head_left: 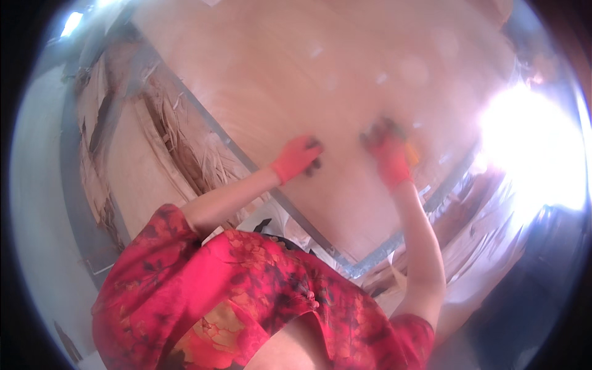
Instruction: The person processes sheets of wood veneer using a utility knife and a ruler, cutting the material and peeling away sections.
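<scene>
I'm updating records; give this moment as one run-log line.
left hand: over board, curled | right hand: over board | yellow item: at right hand, hold unclear

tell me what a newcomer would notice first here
A bright white glare at right and the red, flower-patterned garment across the bottom leap out first. Next come the orange-red gloved left hand near the centre and the matching gloved right hand to its right, against the broad, flat, pale brown board.

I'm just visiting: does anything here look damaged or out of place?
Yes. Left of the broad tan surface, thin brown sheets look torn and crumpled, their ragged edges unlike its straight one. A few pale flecks also show beyond the right hand; scraps or marks, I cannot tell.
</scene>
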The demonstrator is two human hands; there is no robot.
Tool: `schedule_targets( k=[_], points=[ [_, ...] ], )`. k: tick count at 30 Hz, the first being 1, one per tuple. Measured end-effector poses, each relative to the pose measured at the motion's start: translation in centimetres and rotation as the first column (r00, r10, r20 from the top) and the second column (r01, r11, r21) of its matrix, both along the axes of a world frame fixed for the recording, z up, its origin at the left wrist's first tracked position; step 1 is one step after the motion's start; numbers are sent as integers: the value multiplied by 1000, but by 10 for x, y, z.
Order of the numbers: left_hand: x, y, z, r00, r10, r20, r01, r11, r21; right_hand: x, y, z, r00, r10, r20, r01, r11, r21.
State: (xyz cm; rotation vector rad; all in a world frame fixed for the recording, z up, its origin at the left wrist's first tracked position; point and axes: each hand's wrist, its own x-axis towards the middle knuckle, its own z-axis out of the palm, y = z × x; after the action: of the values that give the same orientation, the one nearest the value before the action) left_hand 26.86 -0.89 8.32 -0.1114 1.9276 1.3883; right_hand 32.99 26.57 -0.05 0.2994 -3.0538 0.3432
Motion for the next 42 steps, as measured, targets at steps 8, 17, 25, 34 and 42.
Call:
schedule_targets(
  k=[8,17,25,34,42],
  points=[
    [70,-151,36,940,209,-269,-271,937,-220,-6,-5,33,970,-124,-209,80,976,-205],
    [132,-182,39,945,121,-303,-221,922,-319,-19,11,8,877,-481,-3,478,870,119],
    [129,-140,0,870,-187,-456,33,945,-325,-33,2,29,891,-420,173,398,905,150],
    [169,-49,-1,662,-93,-744,-136,961,-241,56,44,140,797,-429,424,604,587,-540],
    [210,206,-7,377,-420,-826,-13,889,-458,257,333,62,852,-477,217,373,260,-891]
  ],
)
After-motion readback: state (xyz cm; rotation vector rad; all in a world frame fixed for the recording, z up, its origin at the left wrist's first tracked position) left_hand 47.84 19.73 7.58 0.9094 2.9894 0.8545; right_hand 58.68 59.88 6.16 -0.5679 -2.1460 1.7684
